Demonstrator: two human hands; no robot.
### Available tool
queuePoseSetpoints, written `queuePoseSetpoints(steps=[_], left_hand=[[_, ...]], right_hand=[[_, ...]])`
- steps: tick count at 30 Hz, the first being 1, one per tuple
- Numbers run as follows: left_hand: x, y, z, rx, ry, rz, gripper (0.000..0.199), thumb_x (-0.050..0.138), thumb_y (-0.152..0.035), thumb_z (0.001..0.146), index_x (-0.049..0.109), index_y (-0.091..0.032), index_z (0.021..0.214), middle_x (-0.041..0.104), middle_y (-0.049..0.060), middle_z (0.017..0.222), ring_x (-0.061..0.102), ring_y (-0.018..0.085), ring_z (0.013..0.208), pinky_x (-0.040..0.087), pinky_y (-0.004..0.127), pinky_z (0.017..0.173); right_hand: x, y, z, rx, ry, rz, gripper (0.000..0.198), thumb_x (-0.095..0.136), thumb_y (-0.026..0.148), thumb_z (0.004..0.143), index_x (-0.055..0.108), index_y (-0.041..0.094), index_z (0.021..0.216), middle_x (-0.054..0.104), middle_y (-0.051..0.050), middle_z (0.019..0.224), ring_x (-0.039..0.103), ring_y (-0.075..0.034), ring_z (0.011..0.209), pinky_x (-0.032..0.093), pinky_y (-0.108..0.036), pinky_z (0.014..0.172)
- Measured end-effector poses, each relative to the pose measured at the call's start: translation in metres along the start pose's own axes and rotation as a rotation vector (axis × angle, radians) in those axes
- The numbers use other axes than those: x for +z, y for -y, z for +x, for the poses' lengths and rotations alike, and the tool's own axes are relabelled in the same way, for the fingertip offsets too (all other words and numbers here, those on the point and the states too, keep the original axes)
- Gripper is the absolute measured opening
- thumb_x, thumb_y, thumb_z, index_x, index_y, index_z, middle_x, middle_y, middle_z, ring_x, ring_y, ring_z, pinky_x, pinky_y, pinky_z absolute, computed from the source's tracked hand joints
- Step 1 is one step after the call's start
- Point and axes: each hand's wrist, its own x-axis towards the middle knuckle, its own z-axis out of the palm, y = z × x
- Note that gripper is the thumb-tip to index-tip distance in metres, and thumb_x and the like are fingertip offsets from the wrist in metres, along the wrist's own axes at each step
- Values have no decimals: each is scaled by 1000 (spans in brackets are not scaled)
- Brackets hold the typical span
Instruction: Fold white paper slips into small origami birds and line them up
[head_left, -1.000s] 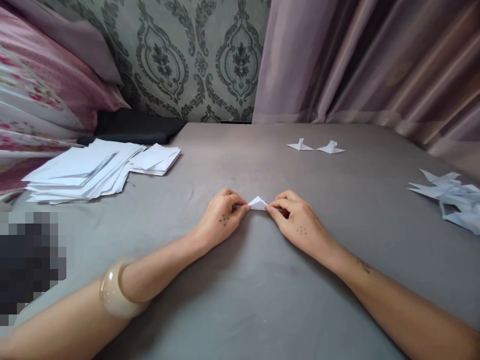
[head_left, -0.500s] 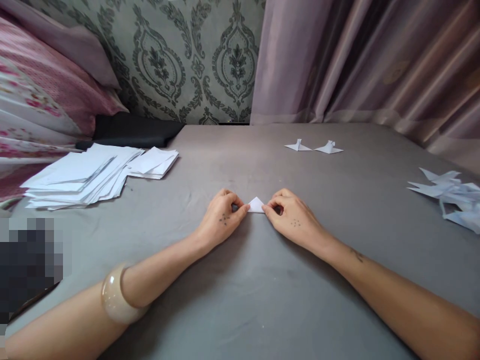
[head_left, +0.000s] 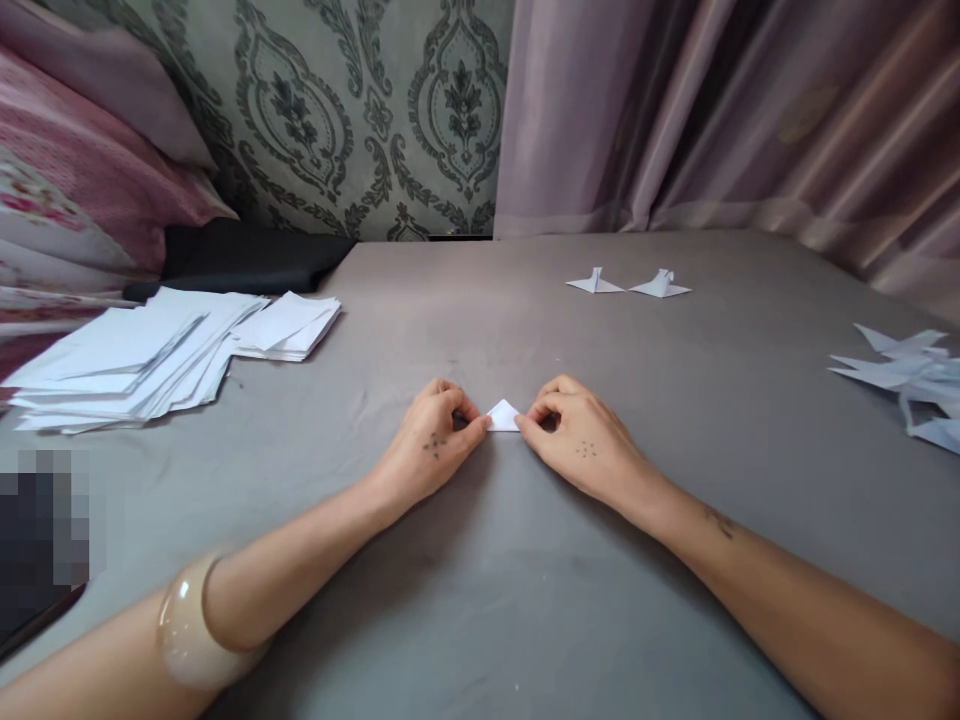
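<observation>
Between my two hands a small piece of white paper folded into a triangle lies on the grey tabletop, its point facing away from me. My left hand pinches the triangle's left corner between thumb and fingers. At the right corner, my right hand pinches it the same way. Both corners are hidden under the fingertips. A pale bangle circles my left forearm.
Stacks of white paper sheets and smaller sheets lie at the left, before a black cloth-like item. Two folded paper shapes stand at the back. More folded papers are heaped at the right edge.
The whole view has shifted slightly, so the stacks sit further left and the heap further right. Both hands keep their pinch on the paper triangle, with little visible movement.
</observation>
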Motion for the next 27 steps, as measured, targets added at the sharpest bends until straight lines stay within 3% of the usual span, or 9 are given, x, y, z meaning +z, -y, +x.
queuePoseSetpoints(steps=[17,27], left_hand=[[2,3,-1,30,-1,-15,18,57,-30,82,61,-16,73,55,6,95,53,19,88,45,34,77],[0,7,-1,54,-24,7,17,59,-31,82,61,-16,74,55,6,94,54,18,87,46,34,80]], right_hand=[[0,0,1,12,37,-6,23,56,34,81,60,21,62,61,-1,92,56,-12,65,39,-28,59],[-2,-2,-2,-42,29,-67,16,57,34,85,56,21,75,58,0,90,53,-12,65,40,-29,61]])
